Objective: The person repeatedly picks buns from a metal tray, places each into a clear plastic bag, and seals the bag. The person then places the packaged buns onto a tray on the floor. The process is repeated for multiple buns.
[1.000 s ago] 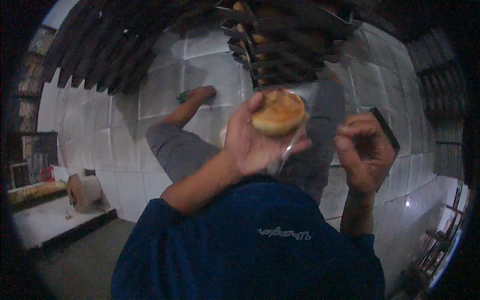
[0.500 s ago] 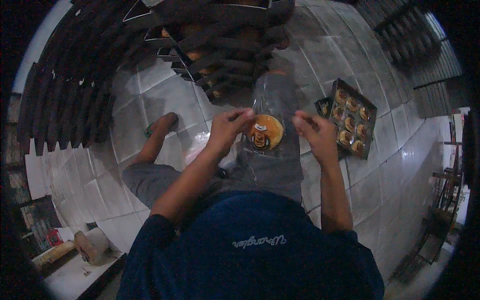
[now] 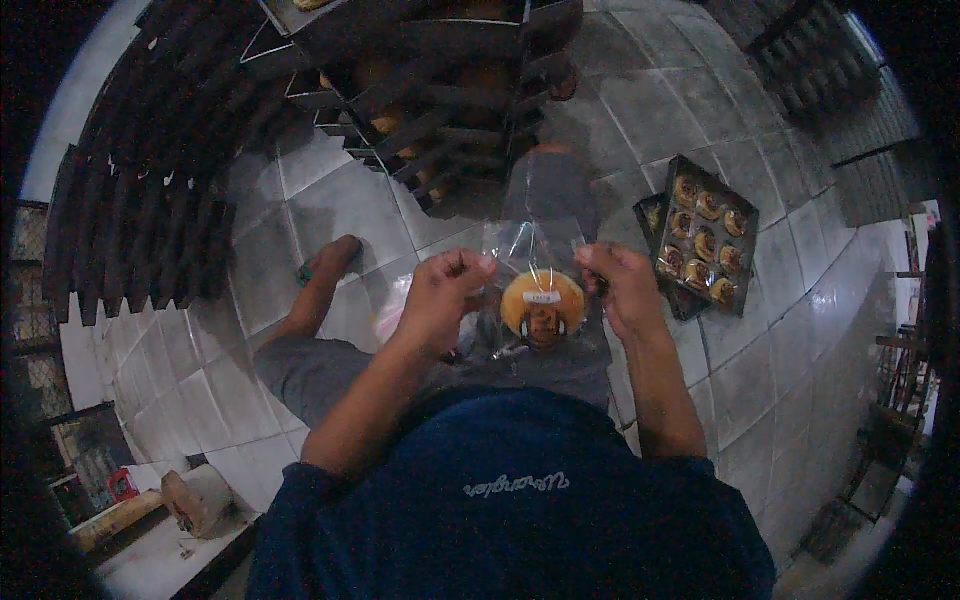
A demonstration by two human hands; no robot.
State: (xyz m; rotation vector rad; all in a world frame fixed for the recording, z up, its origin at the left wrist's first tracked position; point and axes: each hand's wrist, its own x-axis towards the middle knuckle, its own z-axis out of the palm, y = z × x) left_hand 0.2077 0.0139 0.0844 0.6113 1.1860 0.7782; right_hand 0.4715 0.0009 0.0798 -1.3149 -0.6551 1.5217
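A round golden bun (image 3: 561,290) sits inside a clear plastic bag (image 3: 520,240) with a label and dark print on it. My left hand (image 3: 450,290) pinches the bag's left edge between thumb and fingers. On the other side, my right hand (image 3: 622,285) is closed on the bag's right edge. Between my two hands the bun hangs over my legs, low in the bag. Beside my left forearm lies a bundle of clear plastic (image 3: 393,308), partly hidden by the arm.
On the tiled floor (image 3: 790,320) at right, a dark tray (image 3: 705,163) of several topped buns rests on another tray. Ahead stands a rack (image 3: 440,75) of dark trays with buns. Stacked dark trays (image 3: 130,230) fill the left. A roll (image 3: 195,497) lies on a ledge at lower left.
Both hands have brought the bagged bun closer to my body. The bag's top now stands up between my fingers, and the bun hangs lower.
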